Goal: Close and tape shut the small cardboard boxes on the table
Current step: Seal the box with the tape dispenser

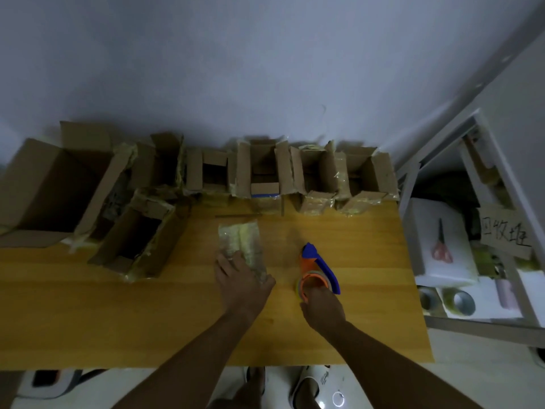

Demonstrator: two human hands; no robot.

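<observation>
A piece of brown cardboard (505, 231) on the shelf at the right carries three large handwritten Chinese characters in dark ink, reading 回收 and a third that looks like 堆. No other writing is legible.

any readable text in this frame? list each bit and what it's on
"回收堆": handwritten in dark marker on a cardboard sign in the shelf unit right of the table; the last character is my best reading.
Small dark print on a white object on the floor below the table edge: too small and blurred to read.
Cardboard boxes, tape dispenser, scissors: no text visible.
</observation>
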